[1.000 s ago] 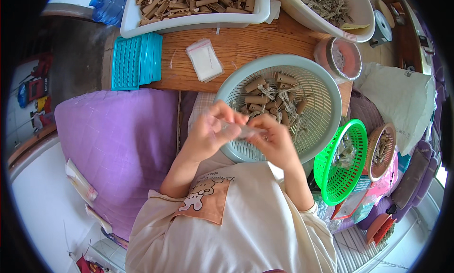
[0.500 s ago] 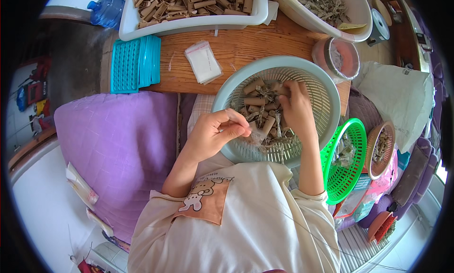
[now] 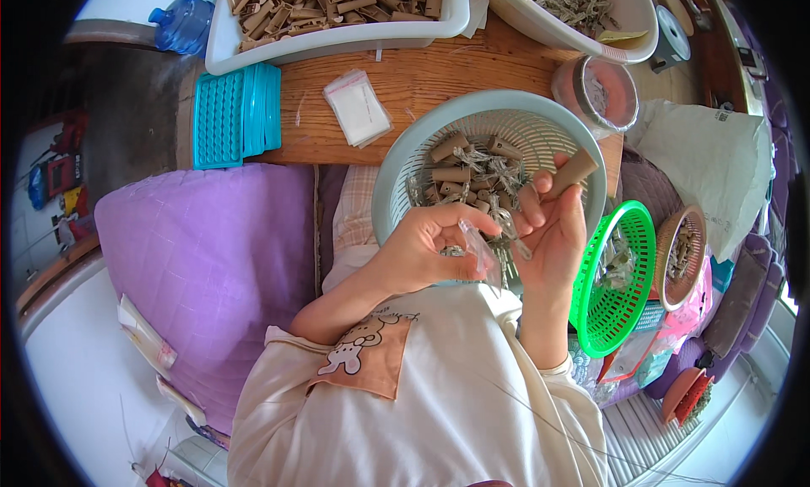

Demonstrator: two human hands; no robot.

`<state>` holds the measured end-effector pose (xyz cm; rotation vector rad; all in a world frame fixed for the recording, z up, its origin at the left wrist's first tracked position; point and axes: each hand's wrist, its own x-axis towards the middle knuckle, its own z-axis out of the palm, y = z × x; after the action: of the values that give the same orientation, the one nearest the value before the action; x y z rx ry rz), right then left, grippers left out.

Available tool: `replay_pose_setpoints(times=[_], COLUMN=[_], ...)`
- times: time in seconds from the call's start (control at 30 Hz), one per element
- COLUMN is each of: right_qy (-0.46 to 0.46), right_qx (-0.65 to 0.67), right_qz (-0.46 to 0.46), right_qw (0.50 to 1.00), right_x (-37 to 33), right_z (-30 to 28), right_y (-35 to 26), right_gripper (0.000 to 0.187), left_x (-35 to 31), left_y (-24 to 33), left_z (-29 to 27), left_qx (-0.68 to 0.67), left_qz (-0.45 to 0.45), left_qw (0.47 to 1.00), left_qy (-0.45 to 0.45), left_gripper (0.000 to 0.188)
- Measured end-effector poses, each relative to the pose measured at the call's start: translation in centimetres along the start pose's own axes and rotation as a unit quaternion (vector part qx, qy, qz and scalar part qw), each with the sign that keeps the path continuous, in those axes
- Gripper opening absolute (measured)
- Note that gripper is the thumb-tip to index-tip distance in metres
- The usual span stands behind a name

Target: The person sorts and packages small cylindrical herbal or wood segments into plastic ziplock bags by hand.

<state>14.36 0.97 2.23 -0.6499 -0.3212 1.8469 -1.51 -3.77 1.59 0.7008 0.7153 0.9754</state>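
My right hand [image 3: 555,234], palm turned up, grips a brown tube [image 3: 575,170] above the right side of a grey-green plastic basket [image 3: 403,145]. From the tube's lower side a pale wire or cord [image 3: 509,225] appears to hang between my hands. My left hand [image 3: 426,246] pinches a small clear plastic bag [image 3: 478,249] over the basket's near side. Inside the basket lie several more brown tubes [image 3: 451,175] tangled with pale wire bundles [image 3: 499,168]. Part of this heap is hidden behind my hands.
On the wooden table [image 3: 430,69] stand a white tub [image 3: 337,36] of brown tube parts, a cream basin [image 3: 620,55] of wire bundles, a stack of clear bags [image 3: 358,109], turquoise trays [image 3: 221,120] and a pink container [image 3: 620,99]. A green basket [image 3: 599,331] stands at right.
My right hand has lifted a brown tube out of the heap and turned palm up. My left hand has moved right with the clear bag, closer to the right hand.
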Motion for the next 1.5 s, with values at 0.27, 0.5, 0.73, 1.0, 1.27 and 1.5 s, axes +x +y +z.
replay_pose_setpoints(times=[0.27,0.5,0.73,1.0,1.27,1.5], right_qy=[-0.003,0.043,0.006,0.056,-0.029,-0.107], right_qx=[-0.097,-0.339,-0.366,-0.502,-0.697,-0.764], right_qz=[0.048,0.056,0.103,-0.184,-0.402,-0.348], right_qw=[0.994,0.938,0.925,0.843,0.593,0.533], right_x=[-0.1,-0.2,-1.0,-0.1,-2.6,-1.9], right_z=[0.4,1.4,0.4,-0.2,5.1,6.0], right_y=[1.2,2.1,1.4,-2.1,-2.8,-2.8], right_gripper=[0.04,0.035,0.031,0.031,0.028,0.024], left_x=[-0.1,-0.4,0.2,0.0,-0.3,-0.6], left_y=[-0.5,-1.3,-0.8,0.1,0.6,1.4], left_z=[0.2,0.0,-0.9,-1.9,-1.7,-0.8], left_qx=[-0.098,-0.044,0.052,0.132,0.293,0.3], left_qz=[-0.005,0.064,0.127,0.1,0.065,0.06], left_qw=[0.993,0.986,0.968,0.957,0.924,0.927], left_qy=[0.065,0.148,0.211,0.24,0.237,0.215], left_gripper=[0.024,0.017,0.021,0.029,0.038,0.039])
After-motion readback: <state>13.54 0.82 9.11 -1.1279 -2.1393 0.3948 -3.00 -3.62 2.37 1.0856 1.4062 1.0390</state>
